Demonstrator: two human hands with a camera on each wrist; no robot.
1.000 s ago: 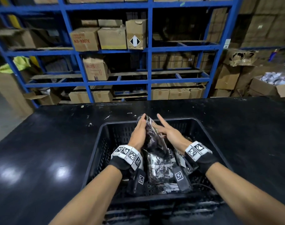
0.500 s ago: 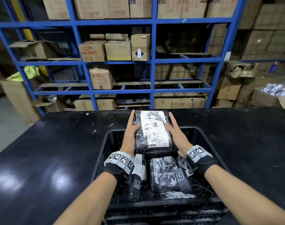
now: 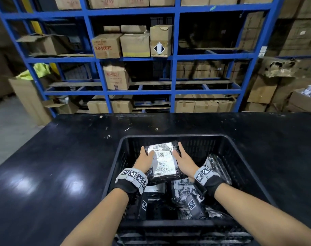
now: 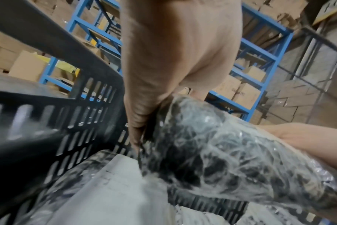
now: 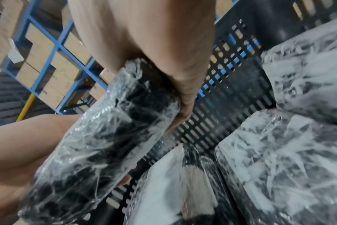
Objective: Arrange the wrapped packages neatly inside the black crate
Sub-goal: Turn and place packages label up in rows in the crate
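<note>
Both hands held one wrapped package (image 3: 162, 161) between them, label side up, the left hand (image 3: 145, 161) and right hand (image 3: 184, 161) clasping its opposite edges with fingers laid along the sides, low inside the black crate (image 3: 227, 144) toward its far wall. Nearer the wrists and right of the fingers, other packages (image 5: 279, 167) already lay in the crate, some askew. I judged the job partway done.

Left hand (image 4: 164, 64) gripping wrapped package (image 4: 221, 159), inside black crate (image 4: 83, 106)
</note>
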